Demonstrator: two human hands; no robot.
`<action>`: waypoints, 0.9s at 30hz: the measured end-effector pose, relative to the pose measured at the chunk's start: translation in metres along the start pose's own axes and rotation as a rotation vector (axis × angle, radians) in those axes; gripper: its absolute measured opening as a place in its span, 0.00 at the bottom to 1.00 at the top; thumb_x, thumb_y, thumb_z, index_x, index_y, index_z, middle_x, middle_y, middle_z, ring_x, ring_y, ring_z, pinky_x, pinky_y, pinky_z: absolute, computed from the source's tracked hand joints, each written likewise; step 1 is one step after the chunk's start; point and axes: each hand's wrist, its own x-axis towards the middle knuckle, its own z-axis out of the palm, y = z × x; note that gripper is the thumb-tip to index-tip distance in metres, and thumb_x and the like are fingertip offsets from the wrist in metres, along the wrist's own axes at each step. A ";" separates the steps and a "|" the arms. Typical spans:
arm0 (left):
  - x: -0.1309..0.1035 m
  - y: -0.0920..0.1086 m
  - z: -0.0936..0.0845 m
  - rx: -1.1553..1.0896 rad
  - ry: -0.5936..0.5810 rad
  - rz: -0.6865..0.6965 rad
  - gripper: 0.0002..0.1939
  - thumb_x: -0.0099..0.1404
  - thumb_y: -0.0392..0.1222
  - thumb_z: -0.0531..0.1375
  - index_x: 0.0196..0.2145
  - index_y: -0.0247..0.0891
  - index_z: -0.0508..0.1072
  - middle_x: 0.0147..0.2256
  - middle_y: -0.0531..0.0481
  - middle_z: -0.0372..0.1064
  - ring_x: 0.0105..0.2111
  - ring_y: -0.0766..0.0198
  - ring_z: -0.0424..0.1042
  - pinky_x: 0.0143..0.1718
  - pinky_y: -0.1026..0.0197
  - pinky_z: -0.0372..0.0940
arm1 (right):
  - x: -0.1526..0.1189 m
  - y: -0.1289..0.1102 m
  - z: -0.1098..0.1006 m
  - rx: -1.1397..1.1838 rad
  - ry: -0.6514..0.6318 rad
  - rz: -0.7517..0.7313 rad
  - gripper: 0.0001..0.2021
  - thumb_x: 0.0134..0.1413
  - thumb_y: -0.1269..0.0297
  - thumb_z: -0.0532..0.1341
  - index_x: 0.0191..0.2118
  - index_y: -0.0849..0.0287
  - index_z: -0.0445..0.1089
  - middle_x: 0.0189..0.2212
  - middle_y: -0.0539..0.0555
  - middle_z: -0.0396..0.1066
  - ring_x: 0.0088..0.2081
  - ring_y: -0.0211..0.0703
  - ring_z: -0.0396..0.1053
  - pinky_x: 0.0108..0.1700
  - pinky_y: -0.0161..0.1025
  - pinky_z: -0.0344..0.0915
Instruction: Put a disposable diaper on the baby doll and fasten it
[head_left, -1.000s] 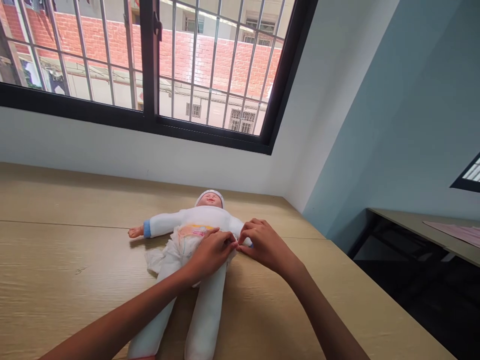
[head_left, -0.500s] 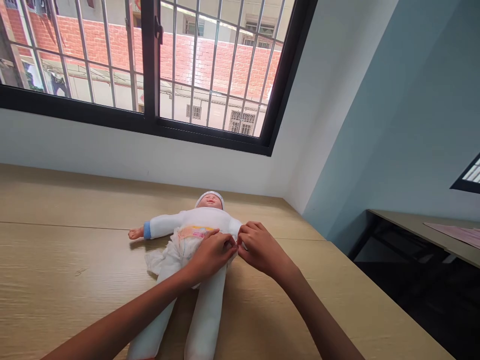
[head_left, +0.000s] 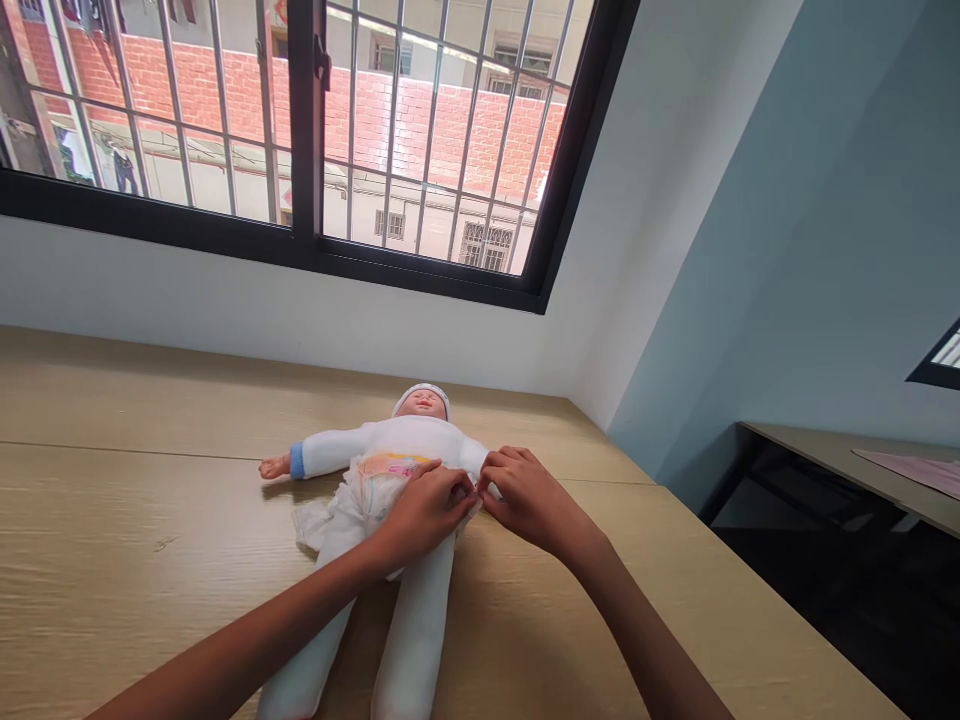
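Note:
A baby doll in white clothes and a white cap lies on its back on the wooden table, head toward the window. Around its hips is a white diaper with an orange and pink print on the front; one side flap spreads out at the left. My left hand rests over the diaper's right part, its thumb and finger pinched at the edge. Close beside it, my right hand is also pinched, fingertips nearly touching the left ones. What both fingertips grip is small and mostly hidden, seemingly the diaper's edge.
Behind the table is a barred window with a black frame. A second dark table stands at the right, with a pink cloth on it. The doll's outstretched arm reaches left across the table.
The view has shifted very slightly. Both hands stay pinched at the diaper's right side, with almost no visible movement.

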 end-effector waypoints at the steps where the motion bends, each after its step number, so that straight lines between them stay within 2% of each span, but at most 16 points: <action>1: 0.000 0.001 0.000 -0.001 -0.002 -0.009 0.08 0.61 0.41 0.53 0.27 0.40 0.68 0.27 0.54 0.69 0.34 0.61 0.68 0.53 0.50 0.57 | 0.000 0.001 0.000 0.018 0.002 0.000 0.08 0.56 0.73 0.55 0.33 0.62 0.71 0.34 0.55 0.71 0.41 0.44 0.65 0.50 0.42 0.58; 8: 0.001 0.005 -0.003 0.014 -0.029 -0.025 0.09 0.63 0.41 0.51 0.27 0.39 0.68 0.26 0.54 0.68 0.33 0.61 0.68 0.53 0.50 0.56 | -0.005 0.007 -0.002 0.165 0.021 0.054 0.07 0.56 0.73 0.56 0.36 0.60 0.72 0.38 0.55 0.71 0.44 0.45 0.66 0.52 0.45 0.58; 10: 0.001 0.004 -0.003 0.019 -0.035 -0.033 0.08 0.63 0.40 0.52 0.28 0.38 0.68 0.26 0.54 0.68 0.34 0.61 0.68 0.52 0.51 0.57 | -0.007 0.010 -0.002 0.277 0.018 0.107 0.10 0.56 0.71 0.56 0.44 0.60 0.69 0.44 0.57 0.69 0.48 0.47 0.65 0.54 0.47 0.58; 13: 0.001 -0.001 0.000 0.031 -0.034 -0.021 0.07 0.62 0.39 0.53 0.29 0.38 0.68 0.27 0.53 0.69 0.34 0.61 0.67 0.49 0.53 0.58 | -0.009 0.017 0.000 0.601 -0.084 0.149 0.21 0.58 0.65 0.56 0.58 0.57 0.58 0.53 0.59 0.64 0.51 0.45 0.64 0.52 0.44 0.62; 14: 0.001 -0.004 0.002 0.039 -0.029 -0.007 0.07 0.62 0.39 0.52 0.29 0.39 0.68 0.28 0.53 0.69 0.35 0.60 0.67 0.47 0.54 0.59 | -0.008 0.019 0.001 0.711 -0.136 0.143 0.24 0.58 0.62 0.56 0.59 0.56 0.55 0.52 0.58 0.65 0.50 0.43 0.65 0.50 0.42 0.63; 16: 0.000 -0.007 0.003 0.062 -0.019 0.030 0.08 0.64 0.40 0.52 0.29 0.39 0.68 0.29 0.53 0.69 0.36 0.59 0.67 0.45 0.56 0.59 | -0.007 0.022 0.002 0.851 -0.200 0.139 0.24 0.57 0.60 0.57 0.58 0.57 0.56 0.43 0.55 0.69 0.42 0.40 0.68 0.43 0.37 0.65; 18: 0.000 -0.007 0.003 0.097 0.011 0.050 0.06 0.64 0.40 0.53 0.33 0.40 0.69 0.34 0.51 0.70 0.38 0.59 0.67 0.44 0.57 0.60 | -0.005 0.025 0.005 0.885 -0.184 0.182 0.20 0.55 0.63 0.58 0.53 0.60 0.60 0.30 0.49 0.67 0.33 0.37 0.66 0.34 0.34 0.63; 20: -0.001 -0.002 0.002 0.182 0.050 0.060 0.08 0.63 0.38 0.54 0.41 0.40 0.68 0.41 0.49 0.69 0.42 0.58 0.66 0.44 0.58 0.61 | -0.003 0.029 0.008 0.882 -0.146 0.275 0.16 0.51 0.67 0.59 0.47 0.61 0.64 0.23 0.45 0.62 0.27 0.35 0.62 0.29 0.31 0.58; 22: -0.005 0.008 0.002 0.353 0.063 0.082 0.11 0.62 0.36 0.56 0.44 0.38 0.67 0.44 0.46 0.67 0.45 0.55 0.65 0.47 0.54 0.61 | -0.002 0.032 0.013 0.887 -0.136 0.391 0.14 0.47 0.72 0.58 0.43 0.62 0.65 0.20 0.44 0.62 0.25 0.34 0.61 0.26 0.30 0.55; 24: -0.009 0.017 0.005 0.554 0.016 0.152 0.09 0.61 0.38 0.57 0.41 0.36 0.69 0.43 0.44 0.69 0.47 0.53 0.65 0.52 0.49 0.57 | 0.000 0.035 0.016 0.909 -0.147 0.515 0.13 0.44 0.74 0.57 0.40 0.62 0.64 0.19 0.44 0.63 0.22 0.33 0.61 0.24 0.29 0.54; 25: -0.012 0.020 0.009 0.639 -0.017 0.192 0.09 0.61 0.40 0.59 0.39 0.35 0.70 0.41 0.44 0.70 0.47 0.51 0.66 0.54 0.47 0.55 | 0.001 0.036 0.017 0.926 -0.150 0.572 0.12 0.44 0.75 0.57 0.38 0.62 0.63 0.19 0.44 0.63 0.21 0.33 0.61 0.23 0.29 0.54; 27: -0.018 0.023 0.017 0.742 -0.065 0.258 0.14 0.60 0.48 0.60 0.38 0.34 0.72 0.39 0.42 0.72 0.48 0.49 0.66 0.56 0.46 0.53 | 0.003 0.036 0.017 0.979 -0.146 0.655 0.11 0.43 0.75 0.57 0.36 0.61 0.61 0.19 0.44 0.64 0.19 0.32 0.62 0.21 0.28 0.54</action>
